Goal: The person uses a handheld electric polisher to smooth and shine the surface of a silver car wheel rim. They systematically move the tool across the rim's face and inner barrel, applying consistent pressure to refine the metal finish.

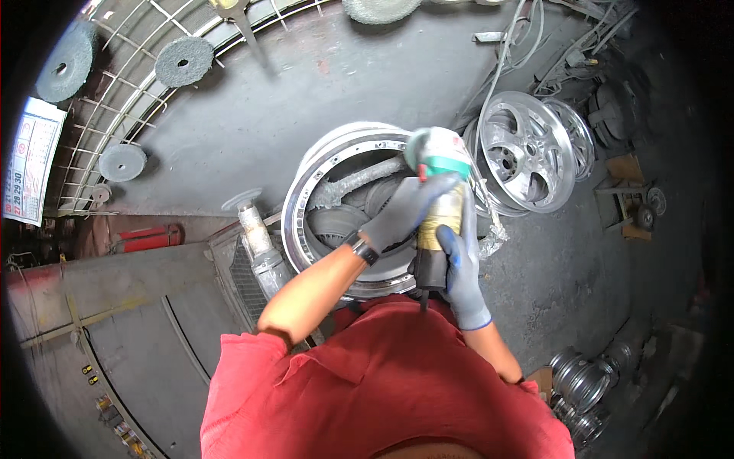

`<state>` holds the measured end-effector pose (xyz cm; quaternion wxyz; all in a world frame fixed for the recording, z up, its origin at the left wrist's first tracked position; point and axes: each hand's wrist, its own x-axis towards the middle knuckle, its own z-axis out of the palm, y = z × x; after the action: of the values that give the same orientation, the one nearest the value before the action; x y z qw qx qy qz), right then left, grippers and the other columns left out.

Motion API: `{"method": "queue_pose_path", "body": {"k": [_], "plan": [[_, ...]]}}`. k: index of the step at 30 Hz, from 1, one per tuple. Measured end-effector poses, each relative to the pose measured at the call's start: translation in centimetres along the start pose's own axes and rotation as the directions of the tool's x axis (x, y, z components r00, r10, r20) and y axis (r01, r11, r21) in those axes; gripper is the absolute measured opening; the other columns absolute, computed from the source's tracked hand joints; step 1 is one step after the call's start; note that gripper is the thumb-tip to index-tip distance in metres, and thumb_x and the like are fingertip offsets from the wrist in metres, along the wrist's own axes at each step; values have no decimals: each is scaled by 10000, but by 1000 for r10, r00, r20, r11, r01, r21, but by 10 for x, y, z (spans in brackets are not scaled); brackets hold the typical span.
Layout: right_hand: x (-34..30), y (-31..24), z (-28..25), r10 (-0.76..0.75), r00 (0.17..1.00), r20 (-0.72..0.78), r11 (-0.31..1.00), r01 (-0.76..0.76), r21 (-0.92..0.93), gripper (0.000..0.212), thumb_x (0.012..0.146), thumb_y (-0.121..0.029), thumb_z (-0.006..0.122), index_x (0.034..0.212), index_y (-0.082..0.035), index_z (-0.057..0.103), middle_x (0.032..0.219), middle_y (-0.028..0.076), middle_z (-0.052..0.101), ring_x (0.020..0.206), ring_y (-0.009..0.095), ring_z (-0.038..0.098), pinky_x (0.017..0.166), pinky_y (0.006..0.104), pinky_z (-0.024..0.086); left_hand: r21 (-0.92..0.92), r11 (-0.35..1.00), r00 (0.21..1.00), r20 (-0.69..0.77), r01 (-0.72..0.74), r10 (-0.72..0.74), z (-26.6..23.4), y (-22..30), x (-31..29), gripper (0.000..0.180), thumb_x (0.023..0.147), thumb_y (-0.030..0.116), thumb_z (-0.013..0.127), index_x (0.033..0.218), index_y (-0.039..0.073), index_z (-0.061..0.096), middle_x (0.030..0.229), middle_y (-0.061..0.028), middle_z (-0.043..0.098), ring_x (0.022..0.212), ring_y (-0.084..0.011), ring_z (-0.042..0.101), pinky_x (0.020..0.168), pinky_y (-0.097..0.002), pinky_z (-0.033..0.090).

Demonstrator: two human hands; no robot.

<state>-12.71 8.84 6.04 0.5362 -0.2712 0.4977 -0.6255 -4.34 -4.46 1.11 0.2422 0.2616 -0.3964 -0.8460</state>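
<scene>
I hold an angle grinder [441,218] in front of my body, its green and white head pointing away and its body wrapped in yellowish tape. My left hand [405,213], in a grey glove with a dark watch at the wrist, closes around the grinder just behind the head. Lower down, my gloved right hand [461,271] wraps the body near the black rear end. A metal wheel rim [300,206] lies beneath and left of the tool. The grinder's head is over the rim's right edge; whether they touch I cannot tell.
Spoked alloy wheels [527,153] lean at the right. Another long tool [260,249] stands left of the rim. Round abrasive discs [184,61] hang on a wire grid [122,80] at upper left. A cable [498,76] hangs behind the grinder. More rims [581,380] are stacked at lower right.
</scene>
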Motion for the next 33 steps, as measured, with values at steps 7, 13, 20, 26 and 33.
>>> {"method": "queue_pose_path", "body": {"k": [7,13,20,26,33], "plan": [[-4,36,3,12,987,-163,988,13,151,825,1054,-222,574,1698,-253,59,1159,197,630,799,265,719,605,387,656,362,930,997,14,61,-70,9,18,-7,463,1045,399,648,1206,-29,719,1073,-56,739,951,-110,674,853,-302,538],[31,49,23,-131,885,448,796,363,-484,861,953,-176,717,1670,-43,259,1599,231,446,1452,353,487,1188,412,412,243,936,893,-313,-253,322,-88,-40,-95,484,1063,415,599,1362,35,612,1259,-73,685,1150,-166,670,1024,-351,537],[42,46,26,-73,801,595,777,419,-469,876,921,-195,710,1659,-25,271,1625,274,415,1530,420,389,1259,451,335,-82,878,750,-560,-472,352,-90,-81,-104,636,1038,464,632,1467,14,497,1328,-101,627,1189,-208,651,1018,-394,551],[28,32,-9,-207,965,162,761,263,-593,878,960,-162,710,1669,-2,218,1679,226,345,1542,365,381,1265,426,301,387,872,920,-124,-300,371,-48,-34,-16,386,1049,320,636,1223,-19,699,1085,-61,735,995,-136,680,888,-335,555],[4,83,-34,-91,981,-172,952,34,-306,734,1061,-207,617,1660,-106,205,1308,180,622,1020,258,710,775,375,630,591,805,977,137,50,-161,-8,-28,19,394,1047,325,648,1231,-16,717,1119,-49,741,998,-102,651,917,-317,521]]}}
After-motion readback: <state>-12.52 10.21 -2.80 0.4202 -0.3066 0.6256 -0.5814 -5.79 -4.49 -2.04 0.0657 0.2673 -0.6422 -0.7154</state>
